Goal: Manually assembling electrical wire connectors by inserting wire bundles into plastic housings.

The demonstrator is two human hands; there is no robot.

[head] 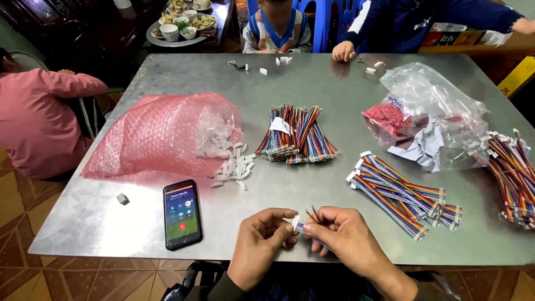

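At the near edge of the metal table [312, 89], my left hand [259, 239] pinches a small white plastic connector [295, 221]. My right hand [348, 237] holds a short multicoloured ribbon wire [310, 227], its loose wire ends sticking up beside the connector. The two hands meet over the table edge. More finished-looking ribbon wires with white connectors [401, 192] lie to the right of my hands.
A pink bubble-wrap bag [159, 136] spills white connectors [234, 167]. A bundle of coloured wires [298, 136] lies mid-table, another [515, 175] at far right, clear plastic bags [432, 108] behind. A phone [182, 213] lies left. Other people sit at the far side and left.
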